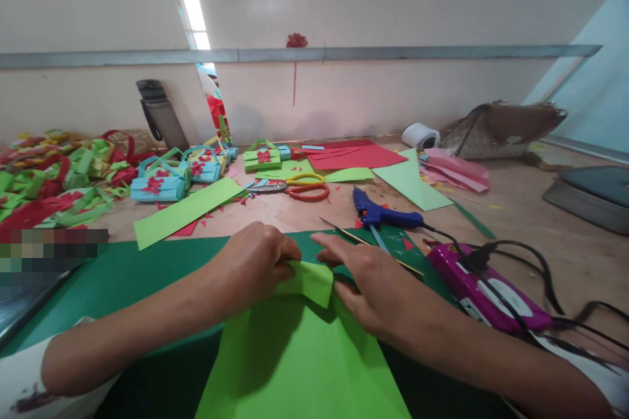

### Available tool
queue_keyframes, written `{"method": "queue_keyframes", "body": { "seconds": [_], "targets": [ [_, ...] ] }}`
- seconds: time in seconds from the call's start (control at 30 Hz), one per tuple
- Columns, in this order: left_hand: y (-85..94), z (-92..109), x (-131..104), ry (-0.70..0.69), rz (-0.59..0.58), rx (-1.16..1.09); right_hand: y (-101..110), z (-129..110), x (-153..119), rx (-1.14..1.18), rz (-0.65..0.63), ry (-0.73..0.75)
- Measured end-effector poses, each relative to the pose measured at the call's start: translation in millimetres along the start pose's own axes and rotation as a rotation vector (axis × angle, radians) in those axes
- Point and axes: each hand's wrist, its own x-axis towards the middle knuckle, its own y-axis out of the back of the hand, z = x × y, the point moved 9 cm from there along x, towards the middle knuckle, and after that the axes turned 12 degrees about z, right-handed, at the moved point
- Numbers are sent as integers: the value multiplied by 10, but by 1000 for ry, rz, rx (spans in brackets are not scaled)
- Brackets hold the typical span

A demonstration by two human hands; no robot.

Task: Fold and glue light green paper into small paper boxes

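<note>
A large bright green paper sheet (314,353) lies in front of me on the dark green mat (162,268), its far end folded over into a flap. My left hand (260,258) pinches the left end of that flap between thumb and fingers. Beside the flap's right end is my right hand (366,278), fingers stretched out and apart; whether it touches the paper I cannot tell. Just beyond the right hand, scissors-like pointed metal and a thin stick (410,268) lie partly hidden. A blue glue gun (381,211) rests behind that hand.
Scissors (307,188) with yellow and red handles lie among paper scraps. A purple power strip (486,294) with black cords sits at the right. Small blue paper bags (158,184) stand at the left, near a dark bottle (161,114). Red paper sheets (363,154) lie at the back.
</note>
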Motion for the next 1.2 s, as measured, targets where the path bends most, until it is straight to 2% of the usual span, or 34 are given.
{"method": "queue_keyframes", "body": {
  "seconds": [0.27, 0.43, 0.77, 1.2],
  "targets": [
    [-42, 37, 13, -37, 0, 16, -41, 32, 48, -76, -46, -34],
    [-46, 15, 18, -22, -6, -31, -21, 7, 53, -36, 16, 15],
    [-66, -11, 24, -25, -32, -129, -18, 27, 43, -70, 44, 24],
    [-33, 58, 15, -36, 0, -95, -24, 6, 43, -50, 20, 23]
  ]
}}
